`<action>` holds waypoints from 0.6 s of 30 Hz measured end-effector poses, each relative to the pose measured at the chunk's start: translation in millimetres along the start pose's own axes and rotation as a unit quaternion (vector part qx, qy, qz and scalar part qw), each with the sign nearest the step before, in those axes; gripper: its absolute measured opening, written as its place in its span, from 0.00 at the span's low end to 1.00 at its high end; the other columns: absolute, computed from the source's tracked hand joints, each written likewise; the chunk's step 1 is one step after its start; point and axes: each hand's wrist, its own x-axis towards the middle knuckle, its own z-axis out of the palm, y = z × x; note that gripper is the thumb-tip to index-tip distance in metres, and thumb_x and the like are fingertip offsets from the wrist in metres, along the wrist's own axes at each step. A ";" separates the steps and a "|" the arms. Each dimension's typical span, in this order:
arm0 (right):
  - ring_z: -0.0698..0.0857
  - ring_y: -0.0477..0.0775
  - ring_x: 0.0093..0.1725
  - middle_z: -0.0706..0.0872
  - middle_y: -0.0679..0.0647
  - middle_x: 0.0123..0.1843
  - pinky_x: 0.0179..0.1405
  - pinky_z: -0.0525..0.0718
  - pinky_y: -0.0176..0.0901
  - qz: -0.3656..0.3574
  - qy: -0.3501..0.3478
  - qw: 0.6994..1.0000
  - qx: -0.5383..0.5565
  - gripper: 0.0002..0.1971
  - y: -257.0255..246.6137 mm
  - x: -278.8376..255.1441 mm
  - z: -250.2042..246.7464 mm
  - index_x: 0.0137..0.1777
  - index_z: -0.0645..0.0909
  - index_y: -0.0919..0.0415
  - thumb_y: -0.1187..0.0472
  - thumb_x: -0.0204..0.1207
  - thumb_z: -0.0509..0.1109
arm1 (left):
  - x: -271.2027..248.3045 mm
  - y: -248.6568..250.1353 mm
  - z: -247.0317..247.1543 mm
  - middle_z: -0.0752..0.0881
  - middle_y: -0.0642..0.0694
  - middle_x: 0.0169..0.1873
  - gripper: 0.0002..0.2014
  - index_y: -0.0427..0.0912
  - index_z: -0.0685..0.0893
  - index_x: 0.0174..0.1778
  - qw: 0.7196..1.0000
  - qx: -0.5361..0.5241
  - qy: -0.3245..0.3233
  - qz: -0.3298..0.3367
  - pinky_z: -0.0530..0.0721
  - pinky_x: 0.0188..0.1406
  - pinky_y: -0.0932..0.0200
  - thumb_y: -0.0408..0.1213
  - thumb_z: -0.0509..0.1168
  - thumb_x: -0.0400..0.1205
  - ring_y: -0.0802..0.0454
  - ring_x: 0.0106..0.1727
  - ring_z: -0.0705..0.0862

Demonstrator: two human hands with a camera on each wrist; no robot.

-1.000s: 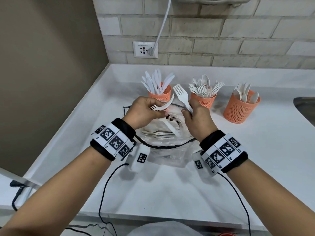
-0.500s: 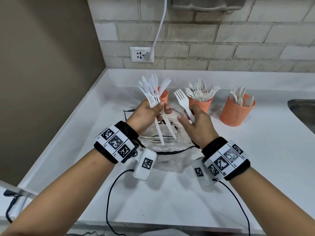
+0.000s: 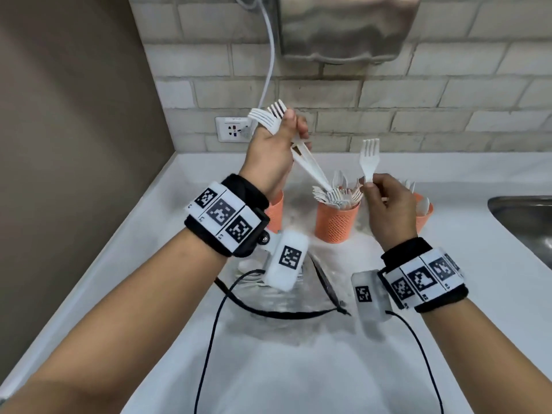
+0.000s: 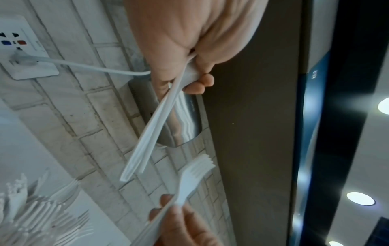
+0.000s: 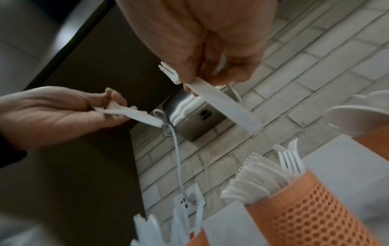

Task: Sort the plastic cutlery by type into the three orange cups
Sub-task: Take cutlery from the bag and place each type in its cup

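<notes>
I find the fork-sorting step in hand. My left hand (image 3: pixel 273 153) is raised above the cups, fingers and thumb curled round two white forks (image 3: pixel 279 124) held together, tines up and handles slanting down toward the middle cup (image 3: pixel 336 223). In the left wrist view both handles leave the fist side by side, their ends free in the air. My right hand (image 3: pixel 385 204) pinches a single fork (image 3: pixel 369 158) low on its handle between thumb and fingertips, tines upright, just beside and above the middle cup's rim.

The middle cup already stands full of forks, tines fanned out. The left cup (image 3: pixel 276 213) is mostly hidden behind my left wrist; the right cup (image 3: pixel 424 215) is partly hidden behind my right hand and shows spoon bowls. A clear plastic bag (image 3: pixel 286 297) lies on the white surface (image 3: pixel 493 264) below my wrists; some cutlery seems to remain inside it, though blur prevents a count, so I judge the sort unfinished.

Next move, in my judgement: bring all three forks over the middle cup handles down and release them. The cup is crowded, so the handles need a gap between the standing forks; a careless drop could snag tines or tip pieces out. The left pair needs the longer travel, down and to the right.
</notes>
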 end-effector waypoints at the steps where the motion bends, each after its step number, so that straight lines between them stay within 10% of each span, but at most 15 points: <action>1: 0.79 0.32 0.32 0.83 0.53 0.37 0.36 0.75 0.23 0.015 0.016 1.000 0.005 0.08 2.2 7.2 -1.5 0.48 0.83 0.67 0.65 0.78 0.63 | 9.1 -7.1 3.0 0.76 0.51 0.28 0.15 0.45 0.71 0.34 1.000 0.004 0.012 0.010 0.76 0.49 0.50 0.34 0.49 0.88 0.55 0.34 0.74; 6: 0.83 0.64 0.36 0.81 0.62 0.33 0.40 0.81 0.49 0.068 0.075 0.995 0.002 0.07 17.4 39.7 0.2 0.37 0.76 0.62 0.65 0.75 0.68 | 42.5 -48.9 17.4 0.75 0.48 0.31 0.15 0.46 0.71 0.34 0.997 0.061 0.038 0.043 0.74 0.50 0.58 0.31 0.49 0.87 0.54 0.36 0.75; 10: 0.80 0.56 0.38 0.81 0.59 0.36 0.28 0.73 0.19 0.067 0.085 0.994 -0.019 0.07 29.0 49.4 7.3 0.37 0.76 0.63 0.65 0.76 0.67 | 59.7 -76.2 22.8 0.77 0.49 0.31 0.13 0.47 0.70 0.37 0.993 0.100 0.039 0.054 0.75 0.45 0.73 0.31 0.50 0.87 0.63 0.34 0.79; 14: 0.80 0.55 0.37 0.84 0.62 0.39 0.32 0.72 0.31 0.081 0.069 0.994 -0.027 0.06 39.6 50.1 14.0 0.40 0.78 0.70 0.66 0.76 0.67 | 69.5 -100.4 24.1 0.78 0.49 0.31 0.13 0.48 0.71 0.37 0.992 0.117 0.030 0.041 0.76 0.50 0.67 0.30 0.52 0.86 0.59 0.37 0.80; 18: 0.80 0.56 0.37 0.82 0.57 0.38 0.37 0.74 0.36 0.101 0.030 0.992 -0.071 0.05 55.6 47.3 18.6 0.40 0.77 0.67 0.66 0.76 0.67 | 74.3 -121.2 23.6 0.81 0.51 0.33 0.08 0.44 0.74 0.42 0.991 0.136 -0.017 0.010 0.75 0.47 0.80 0.31 0.54 0.86 0.74 0.34 0.81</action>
